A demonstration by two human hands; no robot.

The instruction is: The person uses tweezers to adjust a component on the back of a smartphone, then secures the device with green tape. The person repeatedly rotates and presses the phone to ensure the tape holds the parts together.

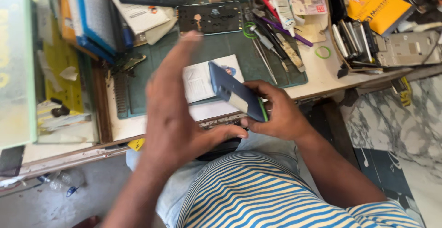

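Green cutting mat crowded along its far and right edges by tweezers and an opened phone chassis; open room only at the near edge, over a white leaflet. Blue smartphone held above the desk's front edge, pinched in the right hand, fingers curled round its lower end. Long axis runs upper-left to lower-right, back facing up. Left hand flat, fingers spread, holding nothing, just left of the phone.

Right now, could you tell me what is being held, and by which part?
The right hand grips a blue phone by its lower end; the left hand holds nothing.
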